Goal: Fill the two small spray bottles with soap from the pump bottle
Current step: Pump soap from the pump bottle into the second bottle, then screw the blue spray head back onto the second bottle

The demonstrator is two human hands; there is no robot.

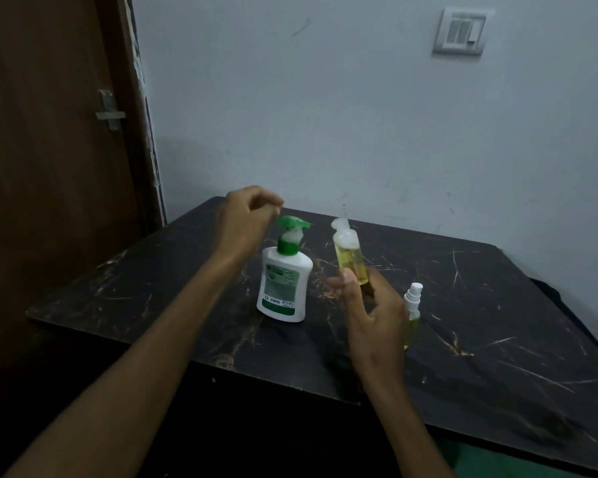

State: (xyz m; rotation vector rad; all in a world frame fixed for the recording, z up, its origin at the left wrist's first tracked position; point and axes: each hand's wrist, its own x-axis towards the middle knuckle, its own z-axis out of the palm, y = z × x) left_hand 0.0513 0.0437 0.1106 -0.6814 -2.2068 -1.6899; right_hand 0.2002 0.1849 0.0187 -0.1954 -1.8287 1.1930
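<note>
A white pump bottle (283, 284) with a green pump head stands upright on the black marble-patterned table (497, 322); white foam clings under its nozzle. My left hand (247, 215) hovers just above and left of the pump head, fingers curled loosely, holding nothing that I can see. My right hand (370, 312) grips an uncapped small spray bottle (348, 251) by its base, to the right of the nozzle; it holds yellow liquid, with foam at its open mouth. A second small spray bottle (412, 307), capped with a white sprayer, stands on the table right of my right hand.
The table stands in a corner, with a brown door (49, 167) on the left and a pale wall behind. A switch plate (461, 31) is mounted high on the wall. The table's near edge runs diagonally below my forearms.
</note>
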